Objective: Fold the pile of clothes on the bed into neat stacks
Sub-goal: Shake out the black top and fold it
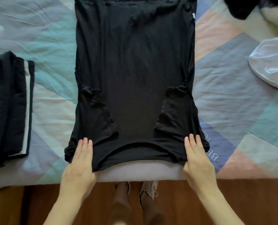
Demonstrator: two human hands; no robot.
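A black T-shirt [135, 75] lies flat on the bed, collar toward me, with both sleeves folded inward over its body. My left hand [79, 163] rests on the near left shoulder with straight fingers on top of the cloth. My right hand [198, 159] lies the same way on the near right shoulder. Both thumbs sit at the shirt's near edge. A folded stack of dark clothes [6, 108] with a white stripe sits at the left.
The bed has a pastel patchwork cover [232, 95]. A white garment [271, 65] lies crumpled at the right, and black and white clothes [265, 10] are piled at the far right corner. My feet stand on the wooden floor [248, 200] below the bed edge.
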